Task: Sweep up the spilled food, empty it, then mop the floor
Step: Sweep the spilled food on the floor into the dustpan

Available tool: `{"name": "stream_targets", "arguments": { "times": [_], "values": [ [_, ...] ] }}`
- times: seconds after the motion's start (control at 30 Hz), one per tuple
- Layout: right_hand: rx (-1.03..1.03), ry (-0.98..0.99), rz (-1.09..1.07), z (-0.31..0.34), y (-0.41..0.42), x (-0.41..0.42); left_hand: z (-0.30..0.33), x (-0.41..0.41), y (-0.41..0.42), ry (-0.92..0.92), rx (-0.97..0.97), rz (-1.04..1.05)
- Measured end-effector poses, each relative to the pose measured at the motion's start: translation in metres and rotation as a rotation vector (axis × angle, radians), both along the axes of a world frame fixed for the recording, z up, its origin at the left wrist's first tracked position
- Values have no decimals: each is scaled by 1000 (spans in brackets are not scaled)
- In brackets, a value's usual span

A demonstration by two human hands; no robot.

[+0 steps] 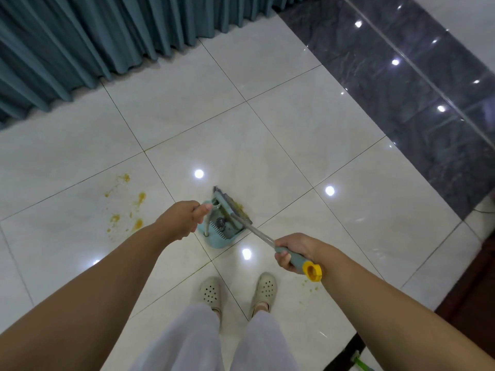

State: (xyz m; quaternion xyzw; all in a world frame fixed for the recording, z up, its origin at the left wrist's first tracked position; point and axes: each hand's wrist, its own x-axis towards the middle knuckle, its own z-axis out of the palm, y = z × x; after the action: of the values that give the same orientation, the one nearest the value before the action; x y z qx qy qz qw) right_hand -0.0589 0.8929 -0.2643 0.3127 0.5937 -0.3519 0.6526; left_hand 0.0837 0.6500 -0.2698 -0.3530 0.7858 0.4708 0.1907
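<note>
Two hands share the sweeping here, each with its own tool. The left hand (190,216) is curled round the upright handle (208,219) of the dustpan (218,232), which sits on the pale floor tiles (267,145) just ahead of the feet; holding it from above seems meant to keep the pan's lip pressed down and steady while food is pushed in. The right hand (293,251) grips the teal end of the broom handle (290,254), fingers wrapped fully round it just below the yellow cap (312,271). From there the shaft slopes down and forward to the broom head (232,207), which lies against the far side of the dustpan with a small heap of yellowish spilled food (238,205) at its bristles. That angle suggests the broom is drawing the mess toward the pan's mouth.

More spilled food, as orange-yellow smears and crumbs (126,204), remains on the tile to the left, well apart from the pan, and a few specks (308,285) lie near the right foot. By my judgement the sweeping is only partly done, with emptying and mopping yet to come. A green-tipped tool (360,361) shows at the bottom right edge, possibly the mop, though too little is visible to be sure.

No brand, label or writing can be read on the broom, the pan or anything else.
</note>
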Motion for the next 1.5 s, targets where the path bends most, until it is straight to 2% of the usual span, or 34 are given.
{"name": "stream_targets", "arguments": {
  "times": [0.1, 0.27, 0.53, 0.77, 0.97, 1.2, 1.5],
  "values": [
    [-13, 5, -32, 11, 1, 1, 2, 7, 1, 14, 13, 12],
    [49, 131, 118, 16, -13, 6, 5, 20, 1, 18, -22, 39],
    [28, 220, 169, 8, -34, -35, 8, 46, -2, -4, -52, 28],
    [97, 257, 420, -21, -57, -26, 7, 62, -11, 19, -43, 113],
    [195, 352, 586, -31, -33, -6, 3, 64, -9, 58, 11, 137],
    [288, 322, 562, -31, 3, 9, 0, 62, -1, 31, 7, 124],
    [263, 332, 468, -8, 45, 10, 5, 57, 14, 12, -82, 54]
  ]
}}
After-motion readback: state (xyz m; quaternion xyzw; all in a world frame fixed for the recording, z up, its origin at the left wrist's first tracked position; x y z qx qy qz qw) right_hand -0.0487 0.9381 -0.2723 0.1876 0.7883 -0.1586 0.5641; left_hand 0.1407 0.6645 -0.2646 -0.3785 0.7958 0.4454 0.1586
